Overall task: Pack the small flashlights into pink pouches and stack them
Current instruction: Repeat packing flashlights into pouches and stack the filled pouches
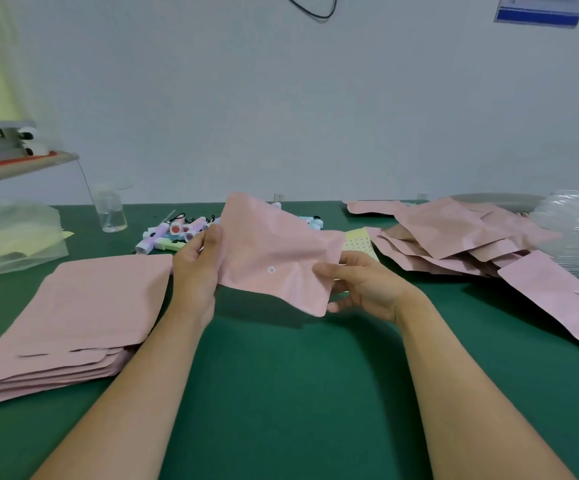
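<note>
Both hands, left hand and right hand, grip a pink pouch above the green table; a white wall stands beyond.

Head-worn camera looks forward and down, close over the table.

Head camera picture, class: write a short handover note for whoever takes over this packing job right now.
Left hand: grips the left edge of a pink pouch held above the green table.
Right hand: fingers pinch the same pouch's lower right corner.
Whether that pouch is filled cannot be told.
Flashlights: loose heap behind the pouch.
Neat stack of pouches: near left.
Loose pouch pile: far right.
Left: many flashlights still need packing and stacking.
</note>
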The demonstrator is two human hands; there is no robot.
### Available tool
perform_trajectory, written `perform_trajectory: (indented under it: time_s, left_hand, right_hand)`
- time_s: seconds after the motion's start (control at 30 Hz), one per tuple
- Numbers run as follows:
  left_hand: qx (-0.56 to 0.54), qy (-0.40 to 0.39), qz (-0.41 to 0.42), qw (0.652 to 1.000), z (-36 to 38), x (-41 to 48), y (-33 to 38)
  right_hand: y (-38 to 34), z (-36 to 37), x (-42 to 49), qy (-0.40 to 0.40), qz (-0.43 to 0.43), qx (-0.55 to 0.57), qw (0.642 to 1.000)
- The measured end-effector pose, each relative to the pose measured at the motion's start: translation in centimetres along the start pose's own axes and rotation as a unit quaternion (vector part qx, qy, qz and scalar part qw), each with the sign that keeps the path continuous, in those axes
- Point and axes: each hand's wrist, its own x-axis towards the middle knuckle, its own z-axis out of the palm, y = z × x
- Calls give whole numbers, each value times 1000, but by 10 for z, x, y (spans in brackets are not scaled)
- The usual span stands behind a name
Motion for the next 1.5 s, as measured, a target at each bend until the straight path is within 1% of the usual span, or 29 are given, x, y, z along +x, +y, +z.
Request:
perform_trajectory:
  time_s: [0.03, 0.1, 0.17, 0.23, 0.3, 0.37, 0.4, 0.43, 0.47, 0.53, 0.6, 0.67, 0.73, 0.77, 0.87, 0.9, 0.93, 0.97, 1.0, 1.03, 1.07, 1.1, 1.13, 1.17, 1.2, 1.27, 1.3, 1.4, 1.5]
  left_hand:
    - [-2, 1, -4, 1000, 1, 0, 0]
    - [-1, -9, -12, 1000, 4, -2, 4]
    - [-14, -21, -26, 999, 6, -5, 8]
    - [-21, -23, -35, 999, 7, -7, 9]
    - [-11, -17, -39, 999, 7, -10, 8]
    - [-1, -8, -47, 999, 8, -11, 7]
    - [2, -3, -52, 999, 8, -12, 7]
    - [6, 0, -55, 998, 7, -11, 6]
    - [8, 3, -58, 998, 7, -11, 6]
    - [7, 5, -63, 998, 6, -10, 5]
    - [4, 10, -67, 998, 6, -10, 6]
    - [3, 21, -72, 997, 5, -9, 6]
    - [5, 34, -75, 997, 4, -9, 8]
    - [9, 41, -76, 996, 3, -9, 8]
    - [28, 63, -77, 995, 5, -8, 11]
    - [57, 77, -66, 993, 5, -9, 11]
    - [122, 99, -41, 987, 5, -11, 9]
    - [234, 122, 11, 964, 3, -12, 8]
    - [390, 138, 71, 908, 0, -12, 5]
    - [544, 139, 111, 820, -4, -11, 3]
    - [664, 124, 102, 730, -7, -9, 2]
    - [739, 112, 56, 662, -10, -7, 5]
    - [776, 107, -1, 622, -13, -4, 9]
    - [788, 106, -53, 605, -18, -1, 12]
    - [790, 102, -97, 597, -23, 1, 15]
    - [781, 88, -147, 600, -35, 3, 15]
    - [771, 81, -166, 609, -38, 5, 14]
    - [762, 64, -179, 619, -39, 7, 13]
    - [770, 60, -167, 613, -33, 5, 12]
  right_hand:
    - [-1, 0, 2, 38, -24, 0, 999]
    - [-6, -5, 4, 154, -85, 10, 984]
    - [-13, -15, 5, 290, -130, 44, 947]
    - [-19, -27, 4, 415, -158, 129, 886]
    - [-22, -41, -3, 527, -195, 197, 804]
    - [-22, -55, -11, 604, -220, 230, 731]
    - [-20, -62, -15, 626, -221, 246, 706]
    - [-18, -68, -18, 642, -215, 258, 690]
    - [-16, -74, -20, 648, -206, 263, 684]
    - [-10, -82, -21, 649, -185, 249, 695]
    - [-5, -86, -20, 664, -142, 187, 710]
    - [0, -86, -20, 691, -100, 133, 704]
    - [5, -87, -21, 702, -78, 127, 697]
    - [7, -87, -22, 699, -71, 129, 699]
    - [7, -82, -20, 680, -47, 104, 724]
    - [6, -77, -17, 665, -45, 108, 738]
    - [4, -71, -14, 649, -44, 111, 751]
    - [3, -63, -10, 633, -43, 105, 766]
    - [2, -55, -7, 615, -44, 89, 782]
    - [1, -46, -3, 596, -49, 67, 799]
    - [0, -36, 0, 577, -57, 45, 813]
    - [-1, -27, 3, 561, -64, 21, 825]
    - [-1, -17, 7, 548, -71, -8, 833]
    - [-2, -8, 9, 538, -77, -41, 838]
    - [-1, 1, 12, 528, -82, -77, 842]
    - [2, 17, 16, 498, -89, -151, 849]
    - [4, 24, 17, 478, -89, -186, 854]
    - [8, 38, 21, 417, -79, -263, 866]
    - [10, 47, 23, 377, -72, -307, 871]
